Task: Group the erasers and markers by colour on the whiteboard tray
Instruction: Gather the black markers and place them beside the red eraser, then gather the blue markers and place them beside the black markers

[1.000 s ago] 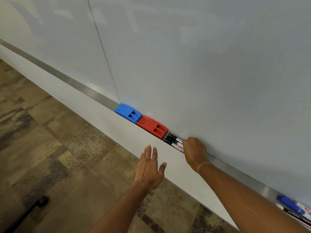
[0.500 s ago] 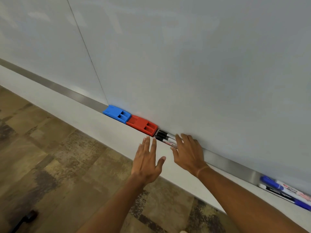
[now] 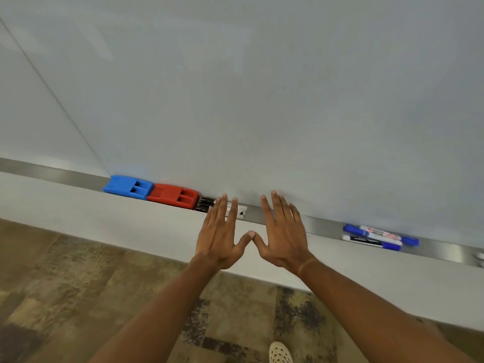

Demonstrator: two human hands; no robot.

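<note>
Two erasers sit end to end on the tray (image 3: 322, 225), pushed against the board (image 3: 262, 87): a blue eraser (image 3: 128, 187) on the left and a red eraser (image 3: 171, 195) touching it. Just right of the red one lie the black markers (image 3: 205, 204), partly hidden under my left hand (image 3: 218, 239). Well apart, far to the right on the same tray, lie the blue markers (image 3: 366, 231), bunched with another marker that shows a black barrel.

Both my hands hover flat and spread, holding nothing. The left hand's fingers (image 3: 222, 210) reach over the black markers; I cannot tell whether they touch them. My right hand (image 3: 282, 239) is over a bare stretch of tray, thumb tip close to the left thumb.

I judge the sorting unfinished: the blue markers lie far from the blue eraser, with the red eraser and the black markers between them. My hands, open and level with the tray, look ready to slide a group along it.

Below are patterned carpet (image 3: 78, 297) and one pale shoe (image 3: 280, 353).
</note>
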